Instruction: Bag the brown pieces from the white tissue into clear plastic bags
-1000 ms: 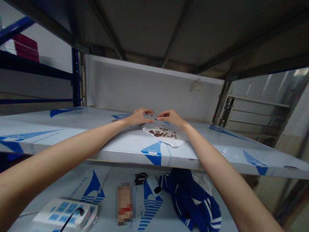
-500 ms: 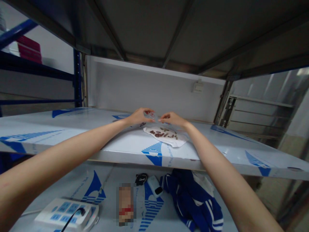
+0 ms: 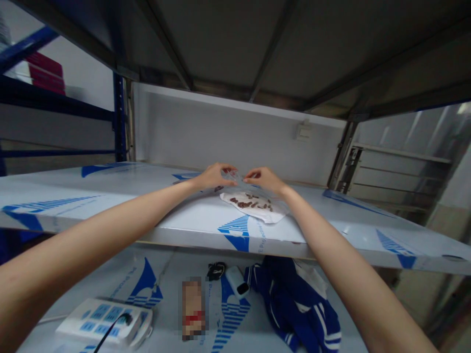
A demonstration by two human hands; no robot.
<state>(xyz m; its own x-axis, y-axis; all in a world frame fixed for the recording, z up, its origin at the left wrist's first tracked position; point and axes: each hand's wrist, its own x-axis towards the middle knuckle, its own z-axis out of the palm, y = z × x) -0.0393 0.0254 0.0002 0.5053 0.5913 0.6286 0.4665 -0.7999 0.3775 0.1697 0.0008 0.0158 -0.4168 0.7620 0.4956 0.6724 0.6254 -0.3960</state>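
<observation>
My left hand (image 3: 216, 176) pinches one side of a small clear plastic bag (image 3: 238, 179) above the upper shelf. My right hand (image 3: 268, 179), thumb and fingers together, grips the bag's other side. Under the hands lies a white sheet, paper or cloth (image 3: 271, 217), with several small dark brown pieces (image 3: 243, 204) scattered over it. Their kind is too small to tell. A few more dark pieces (image 3: 218, 189) are beside the sheet, near my left hand. What the bag holds, if anything, I cannot make out.
The film-covered shelf (image 3: 191, 215) has a raised front edge. On the level below are a white power strip (image 3: 91, 323), a blurred-out object (image 3: 193, 309), a black item (image 3: 216, 270), a light blue device (image 3: 236, 282) and a blue-and-white garment (image 3: 294, 304). A metal shelf (image 3: 221, 44) hangs overhead.
My right hand shifts very slightly at the bag. Both hands keep hold of it, and the brown pieces stay on the sheet. The view moves a little.
</observation>
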